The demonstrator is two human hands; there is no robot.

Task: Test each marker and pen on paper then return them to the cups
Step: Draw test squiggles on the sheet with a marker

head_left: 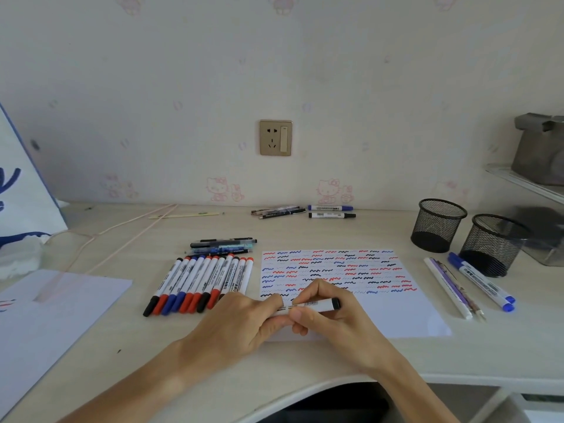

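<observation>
holding a light, stiff black marker (308,306) sideways over the paper (381,300), just above the surface, with left hand (244,322) fingers and right hand (332,315) fingers both curled around its smooth, likely slippery middle, seeming best gripped there.

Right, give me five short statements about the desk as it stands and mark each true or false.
1. Both hands hold one marker over the paper. True: left hand, right hand.
2. That marker has a red cap. False: it is black.
3. Both mesh cups stand upright at the right. True.
4. The row of markers lies right of the paper. False: left of it.
5. The paper is blank. False: squiggles cover its upper part.
</observation>
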